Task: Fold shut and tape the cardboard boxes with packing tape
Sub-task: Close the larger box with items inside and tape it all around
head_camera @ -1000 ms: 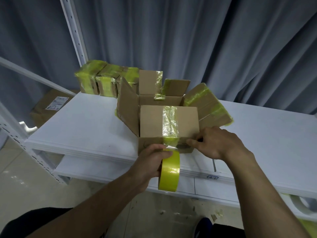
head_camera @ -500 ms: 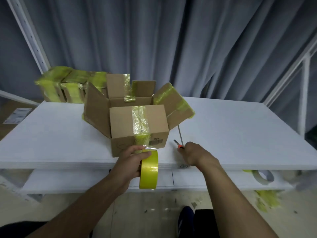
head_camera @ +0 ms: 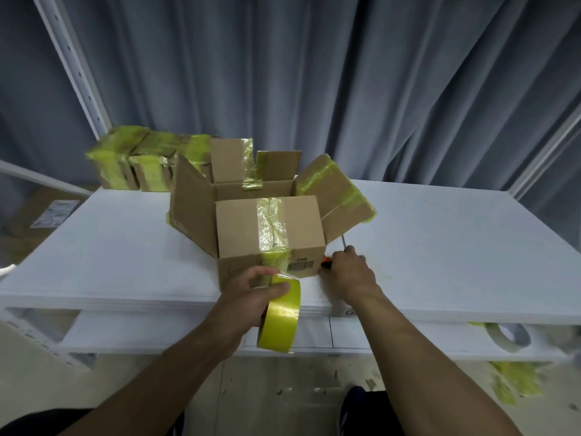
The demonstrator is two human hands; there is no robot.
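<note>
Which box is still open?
The big box behind the small front box: its flaps stand up. The front one and the back-left boxes are taped over.

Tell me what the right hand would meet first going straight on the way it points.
The right hand points forward and slightly left, at the orange-handled tool lying by the right front corner of the cardboard box. That comes first; the fingertips look to be on it, though contact is unclear.
</note>
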